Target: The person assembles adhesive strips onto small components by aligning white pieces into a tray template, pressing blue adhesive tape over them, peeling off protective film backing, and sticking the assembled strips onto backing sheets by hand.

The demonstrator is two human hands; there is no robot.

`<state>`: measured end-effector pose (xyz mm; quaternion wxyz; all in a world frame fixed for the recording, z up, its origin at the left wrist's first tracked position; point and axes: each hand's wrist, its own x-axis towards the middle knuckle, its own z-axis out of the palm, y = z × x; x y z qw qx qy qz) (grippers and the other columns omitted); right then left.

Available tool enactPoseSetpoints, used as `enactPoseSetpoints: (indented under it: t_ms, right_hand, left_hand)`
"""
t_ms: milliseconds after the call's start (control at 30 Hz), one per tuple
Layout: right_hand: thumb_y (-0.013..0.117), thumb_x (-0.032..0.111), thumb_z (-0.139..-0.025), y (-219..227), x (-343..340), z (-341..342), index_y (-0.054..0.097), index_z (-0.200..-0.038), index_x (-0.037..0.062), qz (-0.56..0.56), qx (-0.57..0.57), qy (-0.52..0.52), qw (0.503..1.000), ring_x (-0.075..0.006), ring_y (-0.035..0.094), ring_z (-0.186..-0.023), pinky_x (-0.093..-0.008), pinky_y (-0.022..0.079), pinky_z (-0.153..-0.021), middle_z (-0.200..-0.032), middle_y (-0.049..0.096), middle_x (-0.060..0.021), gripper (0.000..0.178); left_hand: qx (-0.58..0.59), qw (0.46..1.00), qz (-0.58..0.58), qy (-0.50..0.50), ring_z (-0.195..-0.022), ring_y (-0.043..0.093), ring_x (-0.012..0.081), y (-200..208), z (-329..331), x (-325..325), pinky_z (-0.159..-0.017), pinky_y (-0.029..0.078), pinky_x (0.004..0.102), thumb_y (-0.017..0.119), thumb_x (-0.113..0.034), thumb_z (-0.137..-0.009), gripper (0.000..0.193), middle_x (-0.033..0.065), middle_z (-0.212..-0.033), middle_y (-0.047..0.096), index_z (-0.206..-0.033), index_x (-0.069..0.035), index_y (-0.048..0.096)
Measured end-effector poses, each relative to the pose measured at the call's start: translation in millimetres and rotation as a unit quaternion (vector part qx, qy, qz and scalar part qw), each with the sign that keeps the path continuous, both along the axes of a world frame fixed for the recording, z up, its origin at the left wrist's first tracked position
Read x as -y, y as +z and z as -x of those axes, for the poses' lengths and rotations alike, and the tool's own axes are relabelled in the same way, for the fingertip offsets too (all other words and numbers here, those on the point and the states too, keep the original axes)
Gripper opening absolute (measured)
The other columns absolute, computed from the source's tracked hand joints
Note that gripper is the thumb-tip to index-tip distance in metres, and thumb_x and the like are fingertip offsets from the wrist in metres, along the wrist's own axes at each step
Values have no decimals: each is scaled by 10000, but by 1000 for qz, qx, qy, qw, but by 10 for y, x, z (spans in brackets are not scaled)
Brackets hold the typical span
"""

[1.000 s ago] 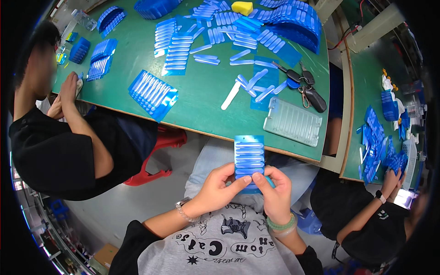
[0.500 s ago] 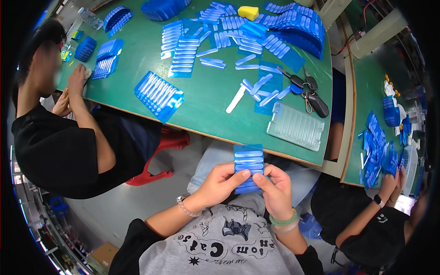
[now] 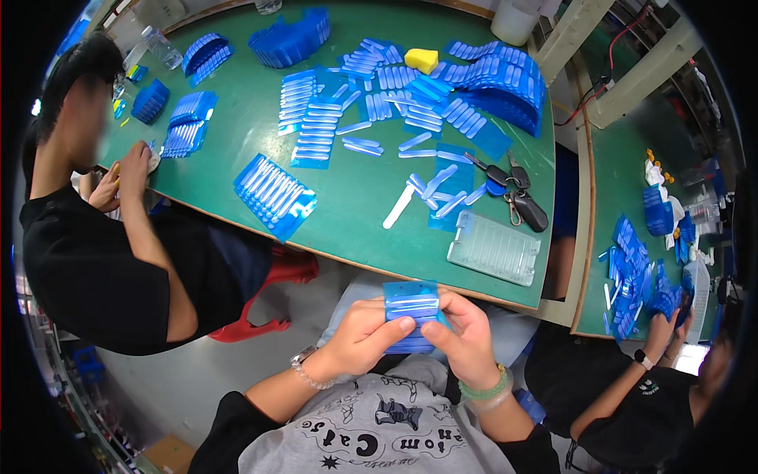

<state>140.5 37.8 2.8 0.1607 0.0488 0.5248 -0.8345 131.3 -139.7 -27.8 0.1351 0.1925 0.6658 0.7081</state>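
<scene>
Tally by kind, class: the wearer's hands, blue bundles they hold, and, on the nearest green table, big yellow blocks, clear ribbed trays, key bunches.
Left hand and right hand: 2
Blue bundle: 1
Yellow block: 1
Clear tray: 1
Key bunch: 1
Total: 6

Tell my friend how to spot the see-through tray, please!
Find the big green table filling the picture's upper middle. In its lower right corner, below and left of the black key fob, lies a rectangular ribbed tray. It's clear, unlike the blue strips beside it.
</scene>
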Motion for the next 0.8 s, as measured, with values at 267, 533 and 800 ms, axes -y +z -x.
enactPoseSetpoints:
  t_ms: [267, 533, 800]
  right_hand:
    - [677, 48, -916, -123, 46, 126, 608, -896, 24, -24, -130, 75, 988, -55, 488, -836, -211, 396, -743, -895, 564, 4, 75]
    - [683, 86, -920, 62, 293, 308, 622, -914, 26, -43, -63, 128, 989, -70, 504, -846, -228, 409, -763, -926, 572, -6, 86]
    - [712, 49, -867, 94, 530, 526, 648, -812, -3, -76, -159, 134, 975, -121, 534, -849, -248, 417, -766, -898, 592, -53, 99]
  left_hand:
    - [-130, 990, 43, 39, -601, 474, 248, 200, 177, 193, -569, 382, 363, 577, -108, -958, 189, 101, -685, 556, -819, 15, 614]
    - [-159, 979, 22, 126, -573, 414, 260, 262, 140, 300, -542, 334, 383, 572, -73, -946, 258, 99, -627, 457, -701, -2, 528]
    - [-210, 967, 63, 130, -565, 411, 264, 278, 204, 619, -544, 343, 377, 592, -71, -924, 237, 103, -629, 467, -708, 6, 536]
